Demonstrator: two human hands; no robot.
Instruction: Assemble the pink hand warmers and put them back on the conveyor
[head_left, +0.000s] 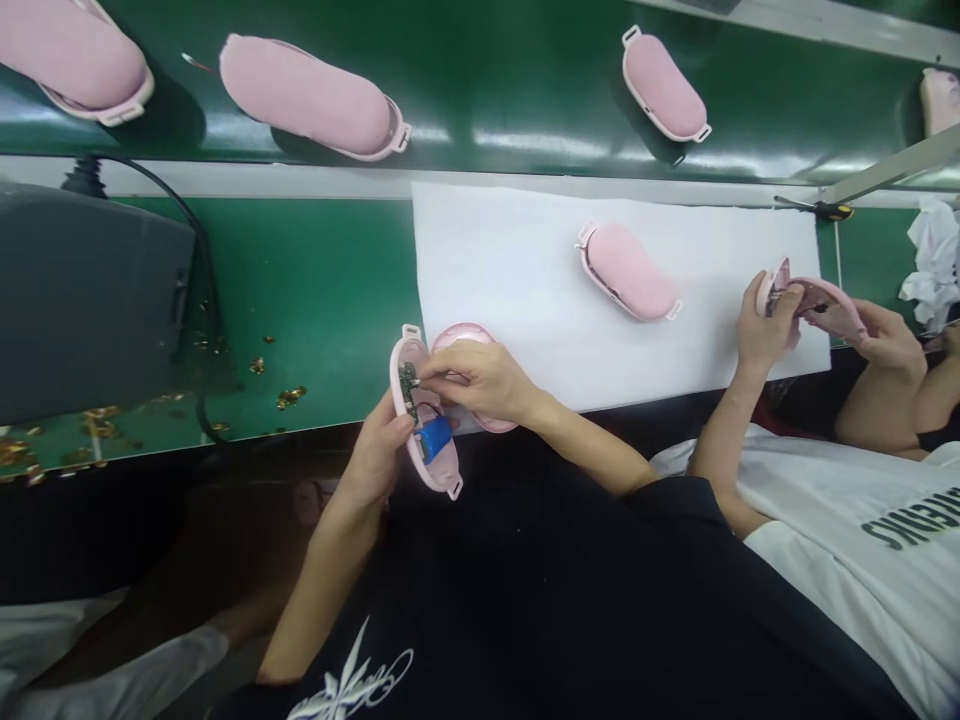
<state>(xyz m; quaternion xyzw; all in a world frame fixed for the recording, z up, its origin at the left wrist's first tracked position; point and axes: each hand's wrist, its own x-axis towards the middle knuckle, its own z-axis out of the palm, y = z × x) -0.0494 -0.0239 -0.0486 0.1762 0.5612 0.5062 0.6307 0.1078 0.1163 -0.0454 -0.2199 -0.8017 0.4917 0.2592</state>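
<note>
My left hand [379,450] grips a pink oval half-shell [448,470] by its outer edge, tilted with the inside facing me. Inside it sit a green circuit board [409,388] and a blue battery [435,438] with thin wires near it. The fingertips of my right hand [480,380] are pinched together at the board; whatever is between them is too small to make out. Partly behind that hand lies another pink shell half [465,332], at the edge of the white sheet.
A white sheet [525,260] covers part of the green bench, with a closed pink case [632,272] on it. More pink cases [307,95] lie on the green strip behind. A dark grey machine [90,300] stands left. A co-worker's hands [765,325] hold an opened case at right.
</note>
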